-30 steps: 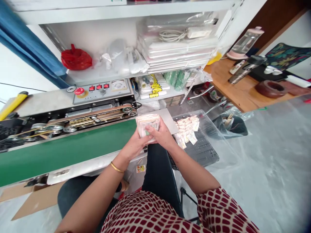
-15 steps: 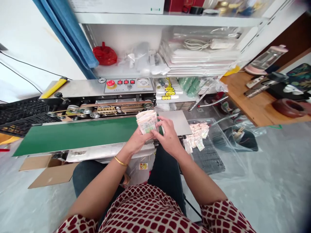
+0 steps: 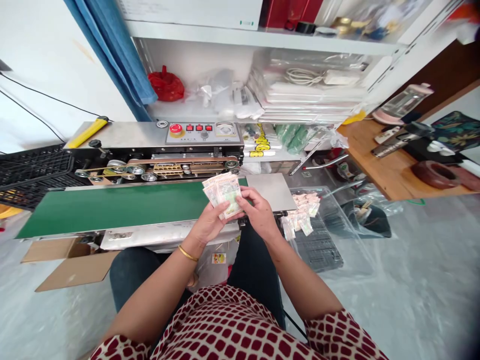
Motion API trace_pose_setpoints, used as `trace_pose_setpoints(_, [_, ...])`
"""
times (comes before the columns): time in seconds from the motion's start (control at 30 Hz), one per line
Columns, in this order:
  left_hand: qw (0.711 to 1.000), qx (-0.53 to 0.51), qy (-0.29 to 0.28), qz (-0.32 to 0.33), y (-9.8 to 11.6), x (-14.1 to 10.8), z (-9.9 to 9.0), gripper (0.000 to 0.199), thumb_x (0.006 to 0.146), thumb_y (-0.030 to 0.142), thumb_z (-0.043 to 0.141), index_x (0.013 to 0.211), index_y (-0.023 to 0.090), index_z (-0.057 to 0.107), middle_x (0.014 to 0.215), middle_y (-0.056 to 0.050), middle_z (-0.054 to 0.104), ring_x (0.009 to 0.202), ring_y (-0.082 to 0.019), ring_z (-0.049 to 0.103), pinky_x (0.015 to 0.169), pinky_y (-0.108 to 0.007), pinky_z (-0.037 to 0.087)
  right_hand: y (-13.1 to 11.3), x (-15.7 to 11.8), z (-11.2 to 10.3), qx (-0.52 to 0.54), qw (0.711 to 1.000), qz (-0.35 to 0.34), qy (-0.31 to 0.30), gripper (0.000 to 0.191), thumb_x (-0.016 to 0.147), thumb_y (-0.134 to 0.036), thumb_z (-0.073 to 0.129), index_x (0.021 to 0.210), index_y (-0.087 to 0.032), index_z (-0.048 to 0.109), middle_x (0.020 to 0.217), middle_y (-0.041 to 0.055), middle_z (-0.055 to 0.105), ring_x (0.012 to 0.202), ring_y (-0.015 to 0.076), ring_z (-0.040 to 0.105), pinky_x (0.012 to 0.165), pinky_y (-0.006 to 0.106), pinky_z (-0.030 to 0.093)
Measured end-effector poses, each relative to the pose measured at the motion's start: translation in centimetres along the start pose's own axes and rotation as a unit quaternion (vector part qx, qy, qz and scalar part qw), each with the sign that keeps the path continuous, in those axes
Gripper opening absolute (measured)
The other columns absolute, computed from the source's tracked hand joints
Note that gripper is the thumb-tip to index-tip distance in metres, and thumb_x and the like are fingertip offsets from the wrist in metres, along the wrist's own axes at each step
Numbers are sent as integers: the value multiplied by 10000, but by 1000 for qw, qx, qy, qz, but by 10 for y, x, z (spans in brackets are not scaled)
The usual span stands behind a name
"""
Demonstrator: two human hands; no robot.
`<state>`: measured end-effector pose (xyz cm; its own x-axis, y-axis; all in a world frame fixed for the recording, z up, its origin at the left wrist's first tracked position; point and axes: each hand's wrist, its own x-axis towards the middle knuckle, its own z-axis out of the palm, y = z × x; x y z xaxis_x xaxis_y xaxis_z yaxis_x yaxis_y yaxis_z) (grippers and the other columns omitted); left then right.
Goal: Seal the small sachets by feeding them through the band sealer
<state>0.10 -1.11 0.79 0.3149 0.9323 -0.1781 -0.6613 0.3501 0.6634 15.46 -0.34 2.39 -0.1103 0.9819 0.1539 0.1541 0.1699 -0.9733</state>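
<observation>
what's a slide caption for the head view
Left hand and right hand hold a fanned stack of printed sachets over the green belt of a band sealer

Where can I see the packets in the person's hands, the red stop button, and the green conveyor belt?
Packets in the hands (image 3: 227, 192): head view, on the top packet's face.
Red stop button (image 3: 175, 128): head view, on its red cap.
Green conveyor belt (image 3: 112, 205): head view, on the belt's middle.

A blouse (image 3: 225, 325) in cream, printed all over with rounded dark-red squares in close rows, covers the torso, its loose elbow-length sleeves (image 3: 337, 332) matching. A thin gold bangle (image 3: 187, 253) circles the left wrist (image 3: 195, 240). Dark trousers (image 3: 255, 270) cover the legs.
</observation>
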Motion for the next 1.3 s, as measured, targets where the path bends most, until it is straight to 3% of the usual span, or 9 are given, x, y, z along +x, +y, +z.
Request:
trace_pose_setpoints(0.17, [999, -22, 23, 7, 0, 0, -2, 416, 852, 256, 706, 1258, 200, 630, 1222, -72, 700, 988, -215, 701, 822, -350, 606, -2, -2, 1, -16, 999, -21, 19, 228, 947, -414, 555, 955, -239, 701, 1231, 60, 642, 1174, 215, 582, 1054, 375, 418])
trace_pose_setpoints(0.37, [998, -24, 41, 36, 0, 2, -6, 454, 825, 212, 723, 1267, 193, 626, 1225, -72, 707, 1087, -221, 676, 921, -332, 558, 4, 1, 8, 25, 999, -5, -31, 245, 855, -427, 681, 972, -221, 621, 1402, 78, 528, 1266, 223, 525, 1064, 378, 428])
trace_pose_setpoints(0.53, [997, -39, 53, 42, -2, 3, -10, 445, 847, 248, 707, 1280, 200, 620, 1234, -69, 706, 1134, -226, 661, 992, -354, 524, 12, 3, 12, 130, 991, 43, -12, 232, 877, -440, 650, 905, -224, 571, 1291, 54, 620, 1161, 201, 601, 997, 354, 479])
trace_pose_setpoints(0.7, [997, -11, 67, 48, -3, 3, -14, 544, 790, 241, 766, 1308, 217, 602, 1199, -58, 724, 1107, -223, 677, 987, -341, 521, 17, 3, 13, 120, 990, 61, -43, 363, 824, -434, 714, 1090, -236, 567, 1207, 35, 664, 1106, 189, 617, 1001, 357, 478])
trace_pose_setpoints(0.87, [996, -18, 79, 40, -2, 3, -18, 454, 822, 274, 741, 1259, 212, 633, 1213, -60, 714, 1044, -201, 694, 871, -298, 566, 20, 5, 10, 157, 984, 89, 3, 262, 830, -443, 697, 898, -223, 570, 963, 5, 708, 907, 173, 654, 862, 322, 530])
trace_pose_setpoints(1.03, [995, -17, 80, 55, 0, 3, -15, 417, 821, 247, 743, 1224, 206, 645, 1195, -62, 716, 1021, -190, 694, 832, -280, 578, 21, 3, 17, 164, 980, 107, -31, 385, 790, -462, 726, 1060, -225, 587, 1148, 36, 705, 1071, 206, 646, 973, 372, 515])
trace_pose_setpoints(1.1, [994, -13, 85, 60, 2, 1, -14, 417, 820, 248, 743, 1221, 210, 639, 1192, -63, 713, 1010, -196, 695, 835, -313, 591, 24, 6, 16, 176, 978, 115, -3, 417, 789, -462, 718, 1101, -216, 592, 1173, 48, 703, 1077, 213, 655, 975, 379, 523])
trace_pose_setpoints(1.23, [993, 5, 106, 56, 7, -4, -21, 413, 810, 273, 744, 1201, 199, 634, 1188, -74, 705, 996, -225, 702, 782, -350, 615, 39, 24, -7, 212, 961, 148, 96, 460, 714, -437, 766, 1064, -203, 582, 1024, 54, 732, 819, 190, 719, 708, 307, 592])
trace_pose_setpoints(1.3, [992, 17, 114, 51, 11, -8, -26, 422, 805, 283, 745, 1199, 189, 631, 1189, -87, 703, 996, -237, 707, 730, -318, 615, 47, 36, -21, 195, 959, 170, 117, 442, 677, -415, 780, 1006, -200, 577, 867, 33, 725, 637, 153, 686, 501, 235, 525])
